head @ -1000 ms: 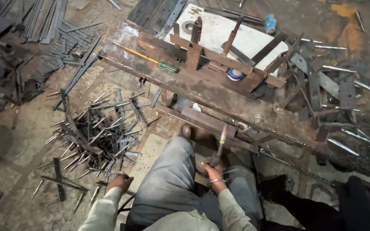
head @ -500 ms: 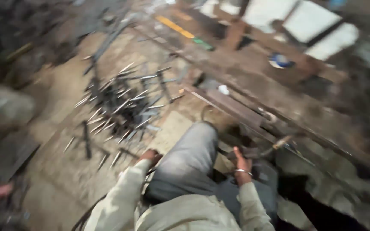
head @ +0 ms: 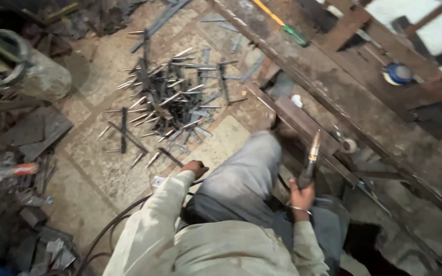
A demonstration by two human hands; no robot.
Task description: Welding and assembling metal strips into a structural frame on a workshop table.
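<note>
My right hand [head: 301,195] grips a welding torch [head: 310,158] whose tip points up toward a rusty metal bar [head: 303,121] on the floor. My left hand [head: 194,167] rests low beside my left knee, close to a short metal strip [head: 170,156] and above a dark cable [head: 109,229]. Whether it holds anything is hidden. My grey trouser leg [head: 241,174] stretches between the two hands.
A heap of cut metal strips [head: 172,97] lies on the stone floor ahead left. A long rusty steel frame [head: 364,102] runs diagonally on the right, with a yellow and green screwdriver [head: 281,23] and a blue roll [head: 398,73] on it. Scrap clutters the left edge.
The view has swung left and tilted. My right hand has raised the torch so its tip stands up near the bar. My left hand stays by my knee.
</note>
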